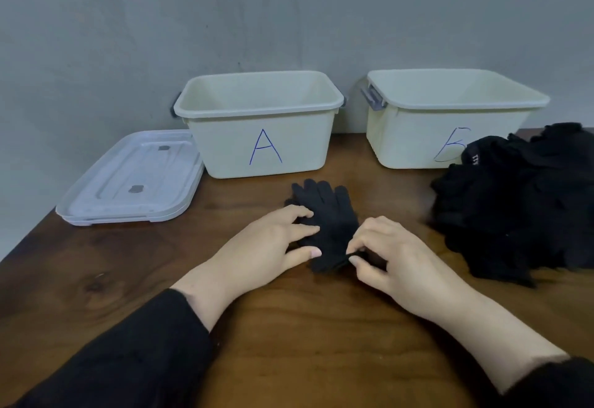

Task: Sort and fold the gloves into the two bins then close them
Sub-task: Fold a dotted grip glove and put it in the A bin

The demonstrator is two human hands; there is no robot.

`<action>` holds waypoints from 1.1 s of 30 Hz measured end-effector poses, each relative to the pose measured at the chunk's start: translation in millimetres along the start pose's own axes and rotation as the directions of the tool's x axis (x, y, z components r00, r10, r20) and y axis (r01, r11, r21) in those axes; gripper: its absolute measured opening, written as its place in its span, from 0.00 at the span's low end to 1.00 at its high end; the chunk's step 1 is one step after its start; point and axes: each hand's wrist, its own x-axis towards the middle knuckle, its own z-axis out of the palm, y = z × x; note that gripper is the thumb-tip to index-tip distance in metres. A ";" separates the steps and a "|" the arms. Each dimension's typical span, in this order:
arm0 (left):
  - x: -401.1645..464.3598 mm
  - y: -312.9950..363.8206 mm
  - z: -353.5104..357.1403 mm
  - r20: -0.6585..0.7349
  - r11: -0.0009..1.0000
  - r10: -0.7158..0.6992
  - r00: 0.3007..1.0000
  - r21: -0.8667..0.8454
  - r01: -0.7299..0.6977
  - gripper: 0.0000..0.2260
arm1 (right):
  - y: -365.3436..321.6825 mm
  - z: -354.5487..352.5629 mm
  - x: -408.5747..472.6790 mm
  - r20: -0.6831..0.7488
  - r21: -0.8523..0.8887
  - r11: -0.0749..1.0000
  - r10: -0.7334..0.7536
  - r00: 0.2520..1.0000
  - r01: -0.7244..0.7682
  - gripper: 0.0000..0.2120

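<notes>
While a black knit glove (pixel 324 214) lies flat on the wooden table (pixel 289 327), fingers pointing toward the bins, a person works at its cuff end. The right hand (pixel 395 259) pinches the cuff edge between thumb and curled fingers, while the left hand (pixel 273 243) rests on the glove's near side with fingers extended and pressing the fabric; whether one glove or a stacked pair lies there is hard to tell. Beyond the glove stands a cream bin marked A (pixel 260 124), open. To its right, well apart, is a second open cream bin marked B (pixel 443 118), its letter partly hidden by a heap of black gloves (pixel 520 208) on the table's right side. Clear lids (pixel 135 179) are stacked left of bin A, just beside it.
</notes>
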 end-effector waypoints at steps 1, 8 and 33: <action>6.5 4.6 2.8 -0.010 1.000 0.011 1.000 -0.007 -0.011 0.23 | 3.4 -4.5 -4.7 -0.010 -0.006 1.000 0.011 1.000 -0.011 0.04; 10.4 4.7 5.8 -0.132 0.995 0.016 0.991 0.099 -0.003 0.23 | 5.2 -8.8 -21.3 0.037 0.029 0.999 0.024 0.999 -0.025 0.11; 53.9 96.4 30.6 -0.457 0.997 0.071 0.886 0.007 -0.077 0.16 | 22.6 -44.9 -24.3 -0.689 0.174 0.984 0.154 0.708 -0.045 0.11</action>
